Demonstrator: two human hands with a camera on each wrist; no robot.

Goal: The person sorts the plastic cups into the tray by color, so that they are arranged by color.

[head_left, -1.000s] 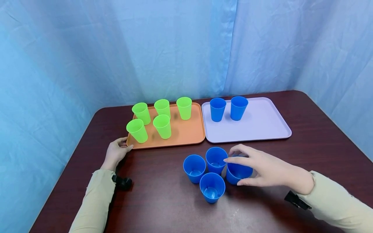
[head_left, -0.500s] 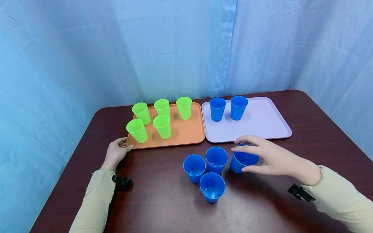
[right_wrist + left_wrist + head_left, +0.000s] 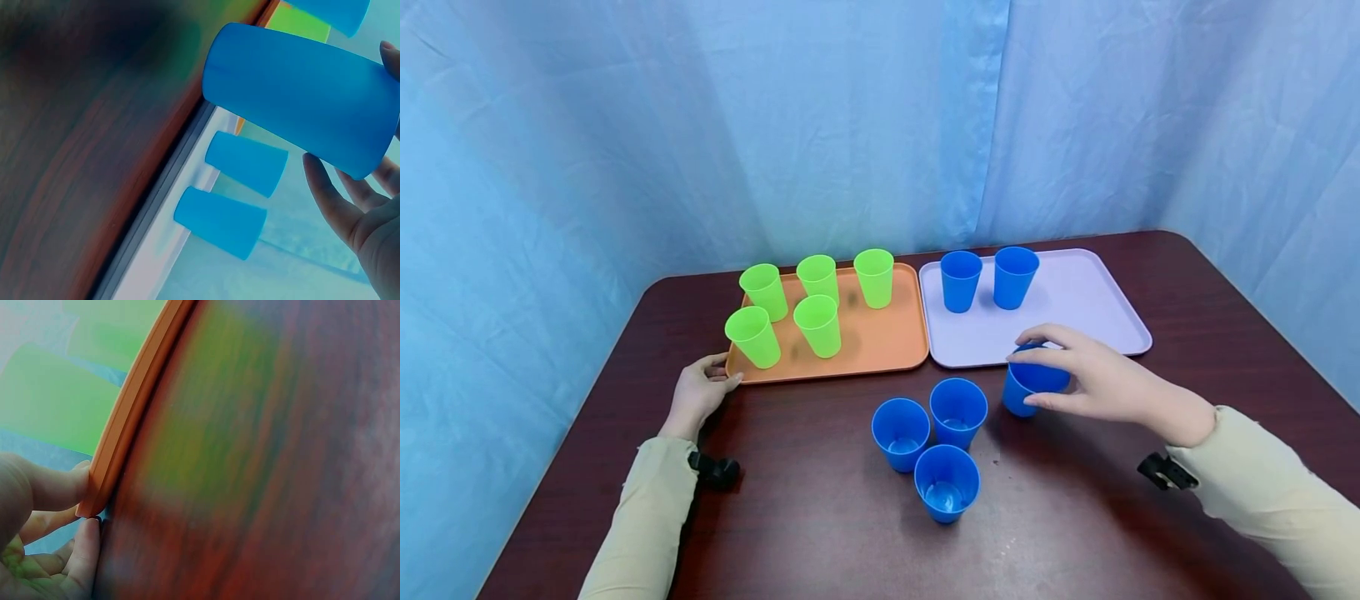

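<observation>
Blue curtains hang behind a dark reddish-brown wooden surface (image 3: 820, 533). On its right side, the right hand (image 3: 1086, 382) curls its fingers and thumb around the rim of a blue plastic cup (image 3: 1028, 388), holding it lifted just above the near edge of the pale lilac tray (image 3: 1097, 312), where two more blue cups (image 3: 988, 279) stand at the far left. Three loose blue cups (image 3: 934, 442) cluster nearer, left of the held one. The left hand (image 3: 696, 393) pinches the near left corner of the orange tray (image 3: 883, 342), which carries five green cups (image 3: 805, 304).
</observation>
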